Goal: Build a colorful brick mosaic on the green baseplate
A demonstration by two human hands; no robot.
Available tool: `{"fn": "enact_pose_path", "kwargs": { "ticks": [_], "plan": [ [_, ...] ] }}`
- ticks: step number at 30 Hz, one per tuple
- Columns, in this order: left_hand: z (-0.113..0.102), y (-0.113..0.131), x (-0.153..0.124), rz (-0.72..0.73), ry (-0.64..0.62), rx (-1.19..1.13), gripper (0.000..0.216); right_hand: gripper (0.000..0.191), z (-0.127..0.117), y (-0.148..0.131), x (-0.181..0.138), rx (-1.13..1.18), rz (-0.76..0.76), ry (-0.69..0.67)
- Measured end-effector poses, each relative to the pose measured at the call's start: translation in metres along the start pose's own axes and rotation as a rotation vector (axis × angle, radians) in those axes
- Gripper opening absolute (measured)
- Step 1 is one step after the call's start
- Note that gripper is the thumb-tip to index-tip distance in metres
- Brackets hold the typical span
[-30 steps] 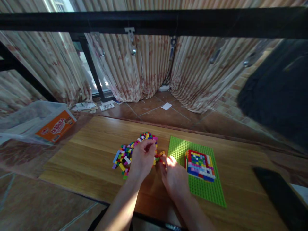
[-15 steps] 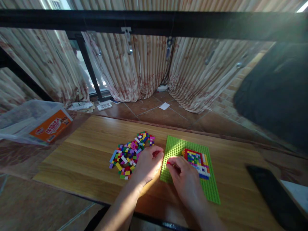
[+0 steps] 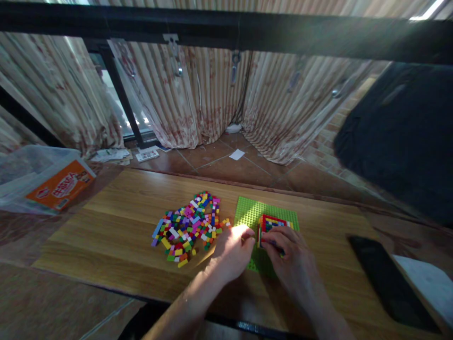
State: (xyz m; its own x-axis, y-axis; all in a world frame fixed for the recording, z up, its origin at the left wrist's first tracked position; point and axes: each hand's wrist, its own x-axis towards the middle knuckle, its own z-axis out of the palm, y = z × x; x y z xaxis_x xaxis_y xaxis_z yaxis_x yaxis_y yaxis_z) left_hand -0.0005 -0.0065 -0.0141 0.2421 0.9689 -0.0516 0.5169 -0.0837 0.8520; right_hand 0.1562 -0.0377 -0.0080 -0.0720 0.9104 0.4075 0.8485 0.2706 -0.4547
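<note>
A green studded baseplate (image 3: 247, 212) lies on the table, bearing a low block of coloured toy bricks (image 3: 271, 219) with a red border row. My right hand (image 3: 292, 259) covers the near part of this block. Its thumb and fingers are pinched at the block's left side, around a small red brick that is mostly hidden. My left hand (image 3: 235, 250) is over the left edge of the baseplate, with its fingers curled together; whatever they hold, if anything, cannot be made out. To its left spreads a pile of loose toy bricks (image 3: 193, 222) in many colours.
A clear plastic box (image 3: 38, 165) with an orange label is at the far left. On the right of the wooden table (image 3: 116, 222) lies a black flat object (image 3: 389, 283), beside a white one (image 3: 428, 278). A dark bulky shape (image 3: 399, 137) fills the right background.
My right hand has carried the red brick from the baseplate's left part to the left side of the brick block. My left hand has moved slightly right, over the baseplate's edge. The view has shifted.
</note>
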Motion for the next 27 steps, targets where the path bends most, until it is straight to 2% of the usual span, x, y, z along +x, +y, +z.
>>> {"fn": "enact_pose_path", "kwargs": {
  "ticks": [8,19,27],
  "plan": [
    [0.007,0.01,-0.003,0.069,0.024,0.06,0.021,0.011,0.003,0.001,-0.001,-0.045,0.017,0.0],
    [0.016,0.01,-0.001,0.048,0.06,0.059,0.019,0.012,-0.003,0.005,0.001,0.091,0.15,0.003],
    [0.019,0.011,0.001,0.042,0.081,0.073,0.019,0.014,0.001,0.004,0.004,0.131,0.175,0.008]
  ]
}}
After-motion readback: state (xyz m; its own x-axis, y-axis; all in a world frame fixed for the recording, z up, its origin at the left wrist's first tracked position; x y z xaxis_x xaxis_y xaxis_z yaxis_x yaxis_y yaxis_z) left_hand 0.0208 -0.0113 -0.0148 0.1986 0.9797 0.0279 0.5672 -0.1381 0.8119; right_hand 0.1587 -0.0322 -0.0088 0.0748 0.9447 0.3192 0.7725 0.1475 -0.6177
